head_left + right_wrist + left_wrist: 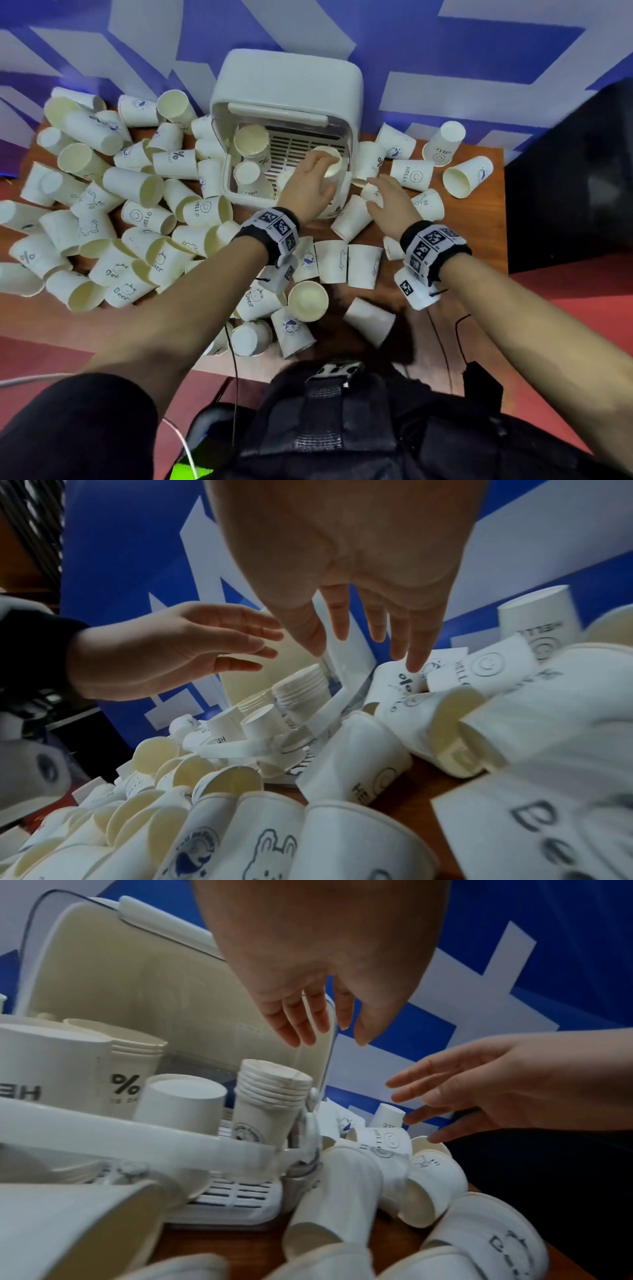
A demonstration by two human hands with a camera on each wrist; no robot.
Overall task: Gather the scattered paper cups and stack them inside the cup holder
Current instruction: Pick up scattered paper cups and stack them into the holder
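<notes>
From the head camera, the white cup holder point(287, 102) sits at the back of the wooden table point(479, 192) with its lid tipped up, and paper cups point(137, 212) lie scattered all over, heaped thickest on the left. Inside the holder there's a nested stack point(251, 140) at the back left and a single upturned cup point(247, 174) in front of it. The left hand point(308, 185) hovers over the holder's right front corner, just above another stack of cups point(330, 161); from up here I can't tell whether it touches. The right hand point(390, 198) is just beside the holder, above the cups on that side. Over to the left wrist view: the left hand point(318, 988) has its fingers point(294, 1026) straight and slightly spread, pointing down, holding nothing, with the tall stack point(270, 1093) standing below them inside the holder wall point(137, 1139). The right hand point(496, 1085) comes in from the side, fingers outstretched and empty. Now the right wrist view: the right hand point(359, 582) is spread wide, fingertips point(416, 661) right at a percent-sign cup point(400, 685) lying on its side, gripping nothing, while the left hand point(171, 647) is flat and open above the holder's stacks point(301, 691).
</notes>
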